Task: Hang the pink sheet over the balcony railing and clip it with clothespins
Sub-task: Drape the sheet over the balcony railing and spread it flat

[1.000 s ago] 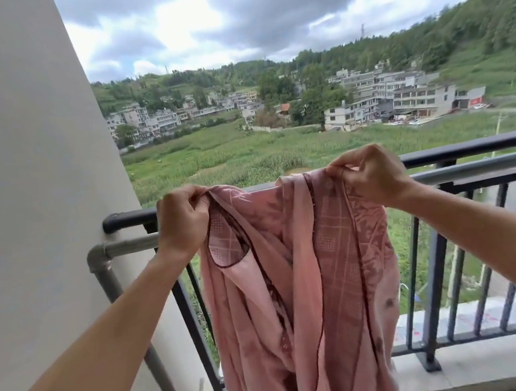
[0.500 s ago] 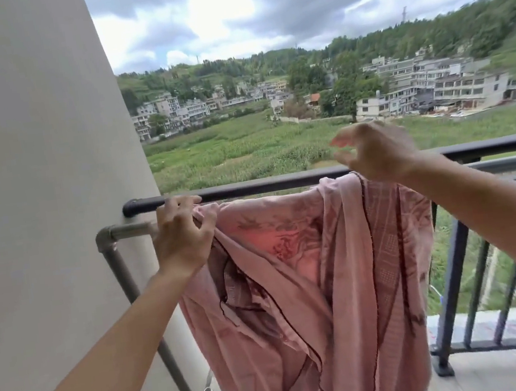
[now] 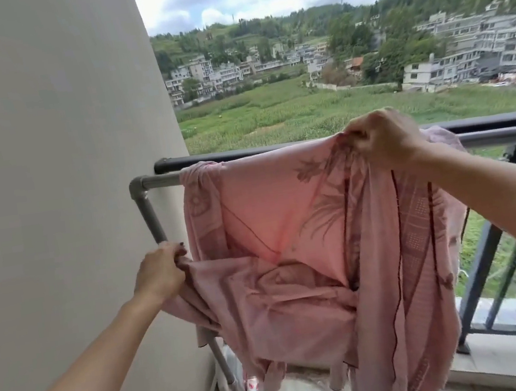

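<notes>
The pink patterned sheet (image 3: 307, 254) hangs bunched over the grey metal rail (image 3: 505, 140) that runs just inside the black balcony railing (image 3: 244, 155). Its top left corner lies on the grey rail. My right hand (image 3: 384, 139) pinches a gathered fold of the sheet at rail height. Lower down, my left hand (image 3: 162, 273) grips a loose edge of the sheet, beside the grey upright pipe (image 3: 154, 218). No clothespins are visible.
A pale wall (image 3: 52, 189) fills the left side, close to my left arm. Black railing bars (image 3: 478, 281) stand at the right. Bottles or containers (image 3: 252, 389) sit on the floor under the sheet. Fields and buildings lie beyond.
My left hand has dropped from the rail to a lower edge of the sheet. My right hand, open above the sheet half a second ago, now pinches its top. The view has shifted left.
</notes>
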`<state>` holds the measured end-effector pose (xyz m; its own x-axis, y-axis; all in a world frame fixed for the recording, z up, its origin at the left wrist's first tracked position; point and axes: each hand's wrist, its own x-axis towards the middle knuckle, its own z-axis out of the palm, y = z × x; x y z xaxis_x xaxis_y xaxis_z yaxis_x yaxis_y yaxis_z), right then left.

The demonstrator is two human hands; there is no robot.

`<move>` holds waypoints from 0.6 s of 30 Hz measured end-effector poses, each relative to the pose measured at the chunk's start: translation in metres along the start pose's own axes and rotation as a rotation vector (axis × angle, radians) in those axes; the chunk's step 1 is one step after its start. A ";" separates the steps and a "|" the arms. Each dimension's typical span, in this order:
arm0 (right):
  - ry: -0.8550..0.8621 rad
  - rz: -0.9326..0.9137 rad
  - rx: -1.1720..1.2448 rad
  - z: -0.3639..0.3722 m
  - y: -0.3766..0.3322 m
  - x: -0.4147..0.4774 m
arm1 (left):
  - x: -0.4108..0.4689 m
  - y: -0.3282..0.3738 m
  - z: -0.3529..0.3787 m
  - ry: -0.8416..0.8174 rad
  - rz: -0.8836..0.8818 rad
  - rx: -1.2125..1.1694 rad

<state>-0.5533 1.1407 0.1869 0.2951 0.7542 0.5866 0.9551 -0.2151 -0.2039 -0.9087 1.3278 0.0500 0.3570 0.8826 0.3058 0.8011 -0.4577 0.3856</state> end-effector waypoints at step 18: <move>0.120 0.078 0.044 0.015 -0.040 0.032 | 0.071 0.075 -0.067 0.368 -0.058 -0.585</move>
<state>-0.5822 1.1827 0.2017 0.3721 0.6562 0.6564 0.9277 -0.2409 -0.2851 -0.8552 1.3487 0.1589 0.0527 0.8611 0.5058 0.3865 -0.4846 0.7847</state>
